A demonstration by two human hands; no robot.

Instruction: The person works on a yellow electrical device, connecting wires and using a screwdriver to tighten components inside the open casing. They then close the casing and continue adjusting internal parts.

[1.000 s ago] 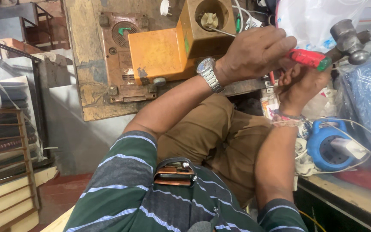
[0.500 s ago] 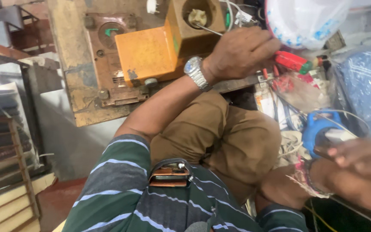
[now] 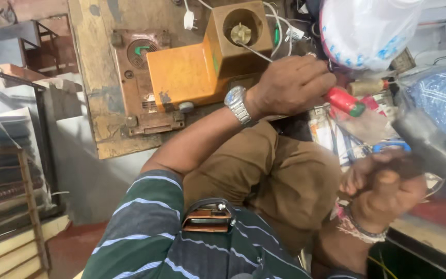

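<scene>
My left hand (image 3: 290, 85), a metal watch on its wrist, is closed around a red-handled screwdriver (image 3: 344, 101) whose tip end is hidden under the fingers. It rests against an orange motor housing (image 3: 181, 75) with a brown box and round opening (image 3: 243, 31) on top. Lower right, my right hand (image 3: 383, 186) grips the handle of a hammer (image 3: 429, 142), which is blurred and held away from the screwdriver's handle.
The housing lies on a worn wooden board (image 3: 99, 77). A white plastic bag (image 3: 367, 31) hangs at the top right above cluttered tools and a blue roll (image 3: 391, 147). My brown-trousered knee (image 3: 285, 181) is below. Metal racks (image 3: 6, 181) stand at the left.
My right hand drew the hammer down and away from the screwdriver's end, then lifted it partway back. My left hand has kept the screwdriver at the housing.
</scene>
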